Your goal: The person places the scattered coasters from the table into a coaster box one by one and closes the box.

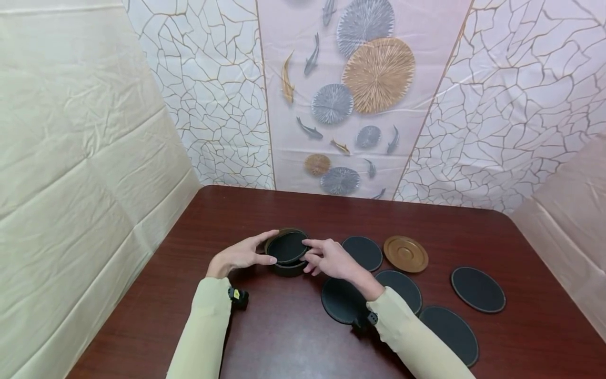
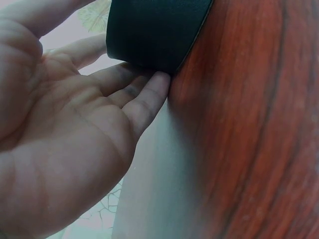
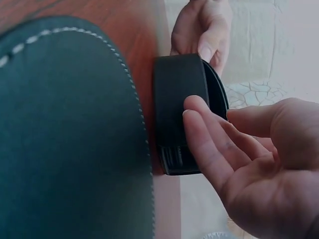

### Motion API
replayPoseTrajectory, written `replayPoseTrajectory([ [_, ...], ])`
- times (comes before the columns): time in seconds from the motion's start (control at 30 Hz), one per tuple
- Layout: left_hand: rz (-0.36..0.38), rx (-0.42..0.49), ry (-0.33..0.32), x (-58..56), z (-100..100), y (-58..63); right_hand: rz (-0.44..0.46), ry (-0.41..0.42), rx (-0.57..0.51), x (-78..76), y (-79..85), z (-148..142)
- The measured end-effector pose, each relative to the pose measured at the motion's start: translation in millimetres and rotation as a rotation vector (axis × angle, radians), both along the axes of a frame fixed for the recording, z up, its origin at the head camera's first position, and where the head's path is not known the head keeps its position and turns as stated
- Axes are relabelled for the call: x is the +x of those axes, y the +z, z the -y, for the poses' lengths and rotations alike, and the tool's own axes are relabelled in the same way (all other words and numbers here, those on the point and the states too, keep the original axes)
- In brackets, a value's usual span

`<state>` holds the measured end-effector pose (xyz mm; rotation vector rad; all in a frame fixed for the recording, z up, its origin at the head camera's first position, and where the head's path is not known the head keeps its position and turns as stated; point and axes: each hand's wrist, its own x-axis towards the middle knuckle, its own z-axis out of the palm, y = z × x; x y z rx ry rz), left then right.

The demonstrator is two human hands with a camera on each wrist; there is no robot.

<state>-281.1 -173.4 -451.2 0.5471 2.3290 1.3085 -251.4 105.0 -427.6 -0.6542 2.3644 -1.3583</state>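
Across the reddish-brown table (image 1: 279,342), we see the left hand (image 1: 239,255) curled round the holder (image 1: 290,270), seemingly to steady it, its thumb by the tilted coaster (image 1: 286,247). The right hand (image 1: 335,258) pinches that coaster's edge over the holder's mouth, likely to control its angle. Other coasters (image 1: 362,252) lie right of these fingers, perhaps for easy reach.

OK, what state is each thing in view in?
Holder: upright on the table
Top coaster: tilted at the holder's mouth, not seated flat
Five other coasters: lying flat on the table
Brown disc: lying flat
Left hand: curved around the holder's side
Right hand: fingertips at the top coaster's edge
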Motion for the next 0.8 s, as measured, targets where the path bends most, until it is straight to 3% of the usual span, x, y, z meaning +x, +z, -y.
replayPoseTrajectory([
  [0.5,0.009,0.001,0.007,1.5,2.4,-1.1,-0.036,-0.065,-0.040,-8.3,12.2,-18.4],
  [0.8,0.044,0.010,0.024,3.0,1.3,-1.0,-0.087,-0.086,0.015,-17.1,18.0,-37.8],
])
